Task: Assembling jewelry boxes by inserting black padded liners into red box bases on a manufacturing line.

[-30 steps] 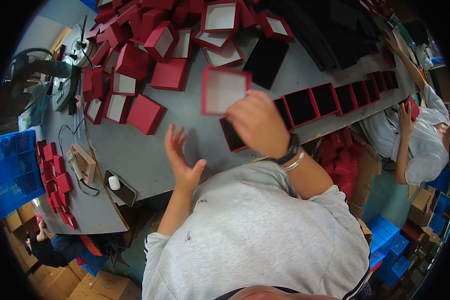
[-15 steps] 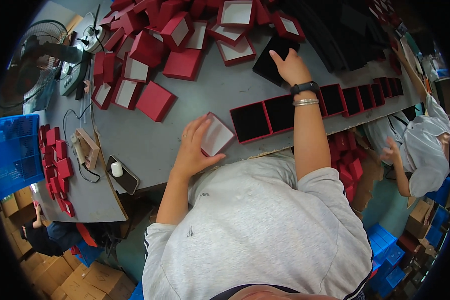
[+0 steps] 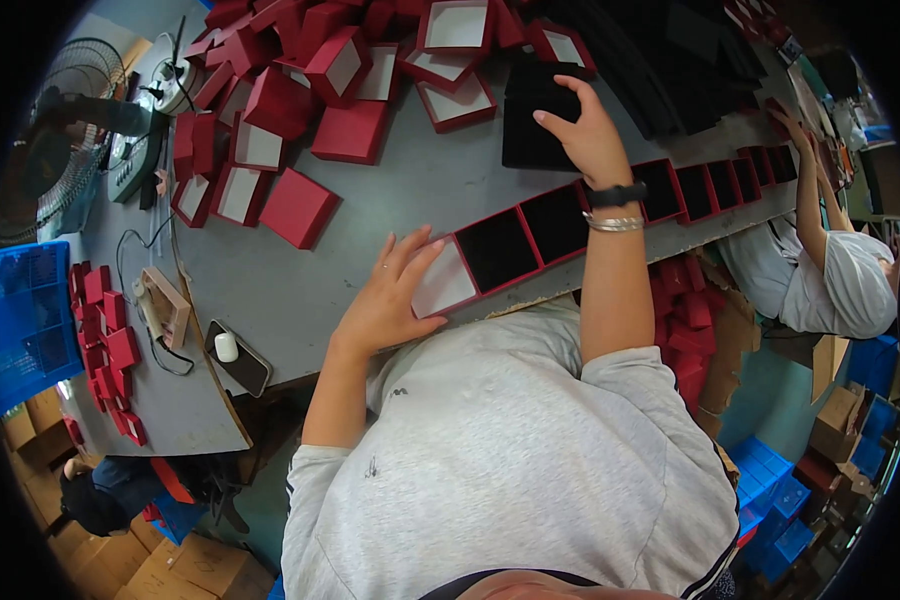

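My left hand [image 3: 388, 290] holds a small red box [image 3: 444, 281] with a white inside, its thumb at the near edge and its fingers along the far one. That box sits against the left end of a row of red boxes [image 3: 497, 250] filled with black. Past the row, my right hand [image 3: 592, 135] is at a black pad stack [image 3: 533, 135]. Its thumb and forefinger are spread apart over the black surface; the other fingers are partly hidden. Whether a single pad is lifted cannot be made out.
Piled red boxes [image 3: 350, 130] cover the far side, with black sheets [image 3: 660, 75] at the far right. On the left are small red boxes [image 3: 110, 345], a phone [image 3: 238, 358] with a white case, a corded tool [image 3: 152, 318] and a fan [image 3: 65, 150]. A co-worker [image 3: 830, 270] sits right.
My left hand has brought the white-lined box rightward against the row's end and straightened it. My right hand's thumb and forefinger have shifted on the black stack, which has turned. The co-worker's arm now reaches forward.
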Demonstrator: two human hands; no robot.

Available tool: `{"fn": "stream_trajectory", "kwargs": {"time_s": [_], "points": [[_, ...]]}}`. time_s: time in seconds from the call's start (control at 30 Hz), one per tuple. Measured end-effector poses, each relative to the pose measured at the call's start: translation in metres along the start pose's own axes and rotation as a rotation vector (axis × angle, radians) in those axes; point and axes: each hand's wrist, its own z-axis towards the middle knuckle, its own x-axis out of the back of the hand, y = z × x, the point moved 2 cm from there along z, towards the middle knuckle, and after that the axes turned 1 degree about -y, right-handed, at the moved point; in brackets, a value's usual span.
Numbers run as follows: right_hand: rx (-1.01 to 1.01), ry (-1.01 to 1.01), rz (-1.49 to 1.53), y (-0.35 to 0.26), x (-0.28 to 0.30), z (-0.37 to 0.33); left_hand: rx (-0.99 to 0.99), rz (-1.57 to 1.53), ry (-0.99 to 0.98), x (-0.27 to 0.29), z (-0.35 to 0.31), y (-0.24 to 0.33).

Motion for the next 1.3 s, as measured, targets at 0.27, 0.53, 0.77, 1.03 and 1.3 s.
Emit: {"fn": "stream_trajectory", "kwargs": {"time_s": [0.27,0.53,0.77,1.03,1.3], "points": [[0.291,-1.318,0.031,-0.037,-0.02,-0.094,0.062,-0.55,0.591,-0.015,-0.016,-0.017],[0.203,-1.272,-0.259,-0.044,-0.05,-0.091,0.081,0.123,0.154,0.005,-0.019,0.02],[0.293,-1.165,-0.375,-0.038,-0.069,-0.071,0.131,0.219,0.209,0.0,-0.014,0.017],[0.257,-0.906,-0.32,-0.026,-0.055,-0.077,0.19,0.226,0.204,-0.01,-0.018,-0.003],[0.318,-1.13,-0.588,-0.048,-0.033,-0.126,0.248,-0.047,0.356,-0.019,-0.021,-0.005]]}}
